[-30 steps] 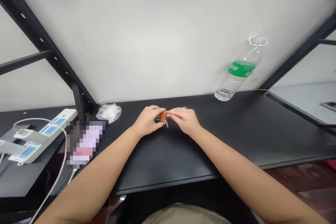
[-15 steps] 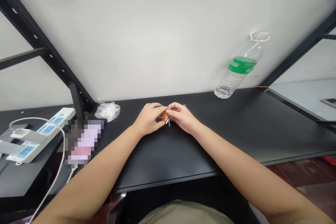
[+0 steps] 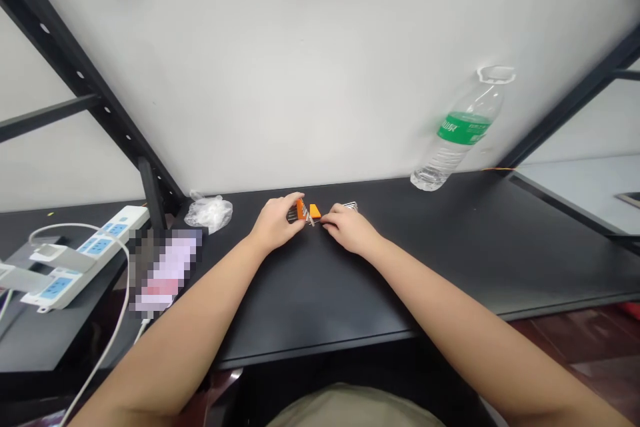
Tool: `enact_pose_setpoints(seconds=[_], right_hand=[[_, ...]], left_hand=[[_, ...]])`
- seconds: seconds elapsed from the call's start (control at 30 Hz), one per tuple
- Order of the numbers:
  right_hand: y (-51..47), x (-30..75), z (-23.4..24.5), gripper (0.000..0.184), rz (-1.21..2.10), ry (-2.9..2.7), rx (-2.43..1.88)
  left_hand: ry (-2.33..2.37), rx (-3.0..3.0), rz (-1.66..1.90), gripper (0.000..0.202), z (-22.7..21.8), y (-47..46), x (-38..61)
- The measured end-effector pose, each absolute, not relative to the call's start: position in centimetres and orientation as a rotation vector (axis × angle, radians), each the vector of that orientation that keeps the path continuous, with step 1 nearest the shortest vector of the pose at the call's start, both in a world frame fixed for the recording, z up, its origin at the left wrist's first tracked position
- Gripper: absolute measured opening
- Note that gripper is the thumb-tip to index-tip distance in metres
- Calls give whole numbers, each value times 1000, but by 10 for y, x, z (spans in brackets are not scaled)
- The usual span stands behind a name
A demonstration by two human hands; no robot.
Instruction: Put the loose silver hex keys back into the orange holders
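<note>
My left hand (image 3: 276,221) grips an orange hex key holder (image 3: 301,209) between thumb and fingers, with several silver keys sticking out of it. Just right of it, a second orange piece (image 3: 315,211) lies on the black table. My right hand (image 3: 353,228) is closed in a pinch on a thin metal hex key, mostly hidden by the fingers, low over the tabletop. Behind the right hand, more silver metal keys (image 3: 351,205) show partly.
A water bottle with a green label (image 3: 463,128) stands by the wall. Crumpled clear plastic (image 3: 209,212) lies at the back left. A blurred phone (image 3: 167,270) on a cable and a white power strip (image 3: 90,253) are further left. Black metal posts (image 3: 75,67) frame the table.
My hands have moved apart; the left took the orange holder leftward and the right moved slightly right and down. The second orange piece on the table now shows between them.
</note>
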State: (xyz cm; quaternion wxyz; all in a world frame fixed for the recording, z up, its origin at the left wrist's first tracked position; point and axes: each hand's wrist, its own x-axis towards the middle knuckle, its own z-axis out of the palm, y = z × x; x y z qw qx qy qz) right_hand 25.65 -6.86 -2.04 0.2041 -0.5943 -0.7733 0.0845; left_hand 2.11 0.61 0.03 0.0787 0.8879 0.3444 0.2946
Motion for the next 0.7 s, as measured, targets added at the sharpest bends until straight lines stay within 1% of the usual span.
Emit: enact_pose_setpoints(seconds=[0.1,0.23,0.3,0.4,0.47,0.57,0.7], right_hand=[[-69,251,-19,30,166,-2176,-1714],[-70,247,-14,25,121,-2219,-1800],[-72,247,-10,18,139,-2210,-1886],[-77,248,-4,8,280,-2197,-2029],[-80,251,-3,5,342,-2183,-2051],[-81,256,-3,7,332,-2115,-1901],[-79,263,-4,3,460,-1936,-1602]], left_hand=[[999,2681,869,47,0,3,24],[926,2734,862,42,-1,1,26],[920,2748,852,47,-1,1,26],[976,2744,833,58,0,3,25],[995,2746,813,56,0,3,25],[961,2759,785,49,1,2,26],[889,2769,770,46,4,-1,29]])
